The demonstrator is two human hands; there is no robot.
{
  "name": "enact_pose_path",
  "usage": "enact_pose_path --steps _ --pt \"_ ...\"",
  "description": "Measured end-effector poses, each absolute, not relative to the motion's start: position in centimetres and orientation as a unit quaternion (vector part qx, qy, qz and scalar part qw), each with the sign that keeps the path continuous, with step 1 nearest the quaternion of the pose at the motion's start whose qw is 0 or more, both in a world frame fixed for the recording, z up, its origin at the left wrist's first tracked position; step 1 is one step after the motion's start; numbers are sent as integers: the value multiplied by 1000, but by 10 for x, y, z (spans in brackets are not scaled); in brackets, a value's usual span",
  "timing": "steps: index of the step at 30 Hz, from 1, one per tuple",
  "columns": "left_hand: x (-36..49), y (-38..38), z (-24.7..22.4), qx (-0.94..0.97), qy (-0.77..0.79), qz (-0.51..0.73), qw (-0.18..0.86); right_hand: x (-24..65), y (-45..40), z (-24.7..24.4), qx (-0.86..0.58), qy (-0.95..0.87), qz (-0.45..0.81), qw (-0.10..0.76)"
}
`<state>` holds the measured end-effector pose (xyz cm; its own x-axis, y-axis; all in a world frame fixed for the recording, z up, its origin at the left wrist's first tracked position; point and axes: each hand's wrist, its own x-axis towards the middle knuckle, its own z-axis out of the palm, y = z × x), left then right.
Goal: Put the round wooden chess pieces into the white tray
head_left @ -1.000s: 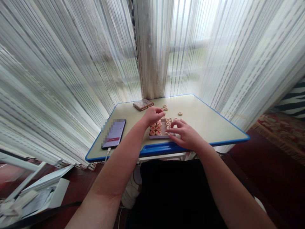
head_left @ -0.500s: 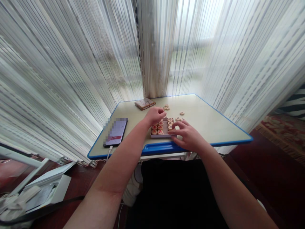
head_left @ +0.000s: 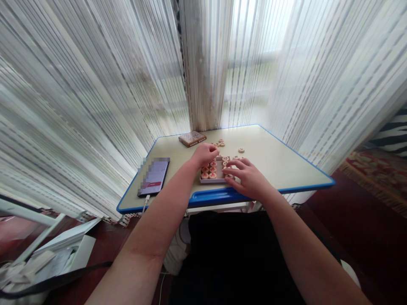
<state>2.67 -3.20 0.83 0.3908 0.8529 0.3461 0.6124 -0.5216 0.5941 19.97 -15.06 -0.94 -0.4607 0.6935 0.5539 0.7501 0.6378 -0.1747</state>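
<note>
A shallow white box (head_left: 219,181) on the desk holds several round wooden Chinese chess pieces. Red-marked pieces (head_left: 213,169) fill columns on its left, and a dark-marked column runs along its right side. Over the box's far left part, my left hand (head_left: 204,155) is closed with fingertips pinched together; whatever they may hold is hidden. My right hand (head_left: 249,177) lies over the right edge, fingers bent and apart, their tips touching or just above the right column. It covers some of the pieces there. Loose pieces (head_left: 221,143) lie behind the box.
A single chess piece (head_left: 241,150) sits farther right. A patterned box (head_left: 192,138) rests at the back left of the desk (head_left: 280,161). A phone (head_left: 154,177) with a white cable lies at the left. The blue tray (head_left: 219,195) lines the front edge; curtains (head_left: 152,76) hang behind.
My right hand has shifted slightly left and its fingers reach a little farther over the right column. My left hand stays closed in nearly the same place. The view has shifted slightly.
</note>
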Motion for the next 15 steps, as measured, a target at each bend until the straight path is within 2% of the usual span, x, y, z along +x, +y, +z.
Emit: enact_pose_path --steps 15 --pt "24 -25 2 819 460 298 168 199 -152 -7 -418 -861 -33 289"
